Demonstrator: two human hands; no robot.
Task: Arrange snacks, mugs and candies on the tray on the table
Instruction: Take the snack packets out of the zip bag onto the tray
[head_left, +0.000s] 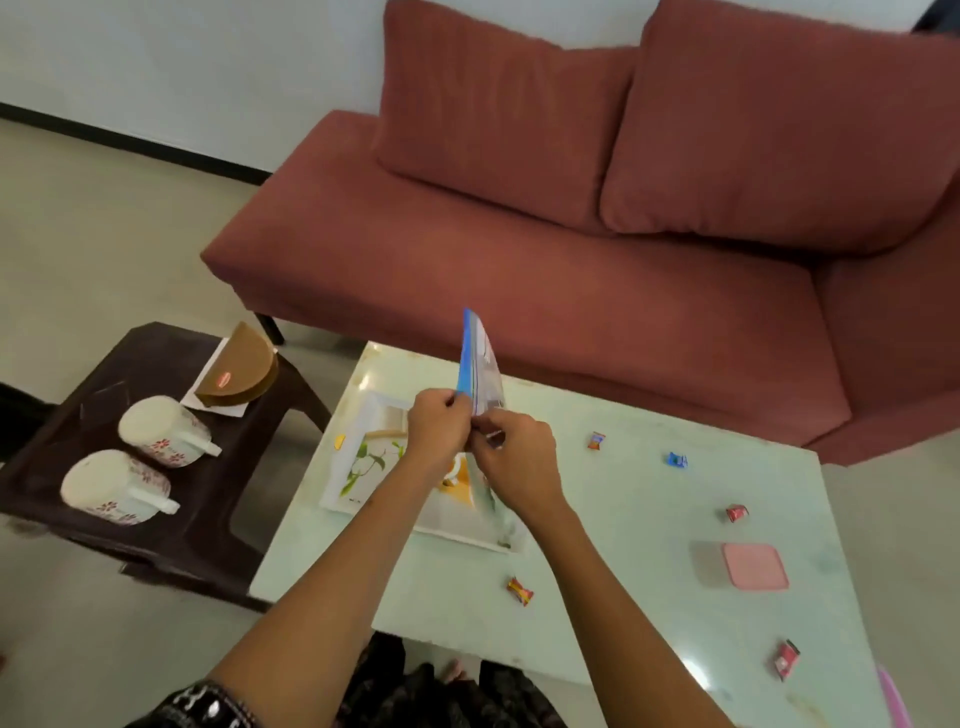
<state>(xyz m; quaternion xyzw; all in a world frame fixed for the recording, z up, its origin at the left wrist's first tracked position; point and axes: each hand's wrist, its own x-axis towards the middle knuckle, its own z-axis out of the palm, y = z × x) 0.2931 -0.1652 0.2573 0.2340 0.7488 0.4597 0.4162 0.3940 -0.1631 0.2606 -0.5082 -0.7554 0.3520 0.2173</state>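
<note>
A blue and silver snack packet (480, 364) stands upright above the white floral tray (363, 457), which lies on the pale green table (623, 545). My left hand (439, 426) and my right hand (514, 462) both pinch the packet's lower edge, close together. Several wrapped candies lie scattered on the table: an orange one (596, 440), a blue one (676, 460), a red one (736, 513) and a red-yellow one (520, 591) near the front. Two white mugs with red flowers (166, 431) (117, 486) lie on their sides on the dark stool (156, 353) at the left.
A brown napkin holder (239, 374) on a white sheet stands at the back of the stool. A pink-lidded box (753, 566) sits on the table's right side, and another red candy (785, 660) lies near the front right corner. A red sofa (571, 234) runs behind the table.
</note>
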